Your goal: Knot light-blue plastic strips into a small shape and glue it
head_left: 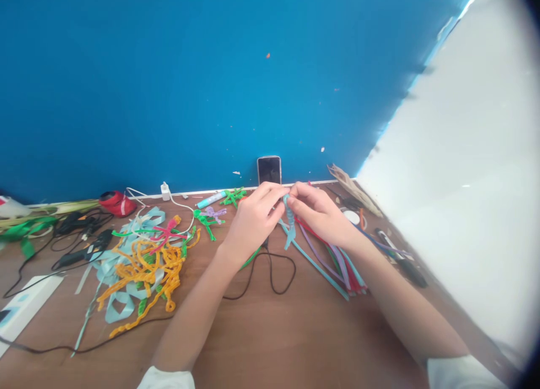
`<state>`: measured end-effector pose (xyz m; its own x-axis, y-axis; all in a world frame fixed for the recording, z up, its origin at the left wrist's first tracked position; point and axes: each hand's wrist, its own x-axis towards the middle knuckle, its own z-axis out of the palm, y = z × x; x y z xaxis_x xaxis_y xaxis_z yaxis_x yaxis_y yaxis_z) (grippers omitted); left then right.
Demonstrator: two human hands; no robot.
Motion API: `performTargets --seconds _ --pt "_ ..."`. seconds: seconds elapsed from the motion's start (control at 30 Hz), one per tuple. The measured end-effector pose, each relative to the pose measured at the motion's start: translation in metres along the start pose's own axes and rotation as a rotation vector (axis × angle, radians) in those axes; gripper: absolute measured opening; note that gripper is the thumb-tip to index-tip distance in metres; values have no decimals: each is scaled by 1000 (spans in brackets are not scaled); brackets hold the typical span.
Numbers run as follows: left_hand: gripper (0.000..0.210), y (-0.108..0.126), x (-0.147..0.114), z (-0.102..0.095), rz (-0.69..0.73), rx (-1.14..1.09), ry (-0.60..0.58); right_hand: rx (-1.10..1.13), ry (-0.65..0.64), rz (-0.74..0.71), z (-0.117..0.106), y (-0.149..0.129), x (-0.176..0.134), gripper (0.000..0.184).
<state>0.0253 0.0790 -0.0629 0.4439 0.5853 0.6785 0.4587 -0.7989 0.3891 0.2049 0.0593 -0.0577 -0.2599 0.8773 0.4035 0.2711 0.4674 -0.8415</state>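
Above the table my left hand (258, 213) and my right hand (318, 212) meet, fingertips pinched. Between them is a light blue twisted strip (290, 223), its ridged upper part in the fingers and its loose ends hanging down. Whether it is ribbon or fuzzy craft stem I cannot tell. Under my right wrist lies a bundle of long purple, red, green and blue strips (346, 271). Green twisted figures (205, 223) and a small purple figure (214, 213) lie to the left of my left hand.
A phone (269, 168) leans on the blue wall behind my hands. Left are an orange twisted pile (147, 265), light blue ribbon (120, 307), a black glue gun (90, 249) and a white power strip (29, 302). A black cable (270, 254) loops in front; a cutter (400, 257) lies right.
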Motion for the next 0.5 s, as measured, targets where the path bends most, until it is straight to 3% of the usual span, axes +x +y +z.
performTargets --seconds 0.2,0.5 --pt "19 -6 -3 1 43 109 -50 -140 -23 -8 -3 -6 -1 22" --pt "15 -4 -2 3 15 -15 12 -225 -13 -56 -8 -9 -3 24"
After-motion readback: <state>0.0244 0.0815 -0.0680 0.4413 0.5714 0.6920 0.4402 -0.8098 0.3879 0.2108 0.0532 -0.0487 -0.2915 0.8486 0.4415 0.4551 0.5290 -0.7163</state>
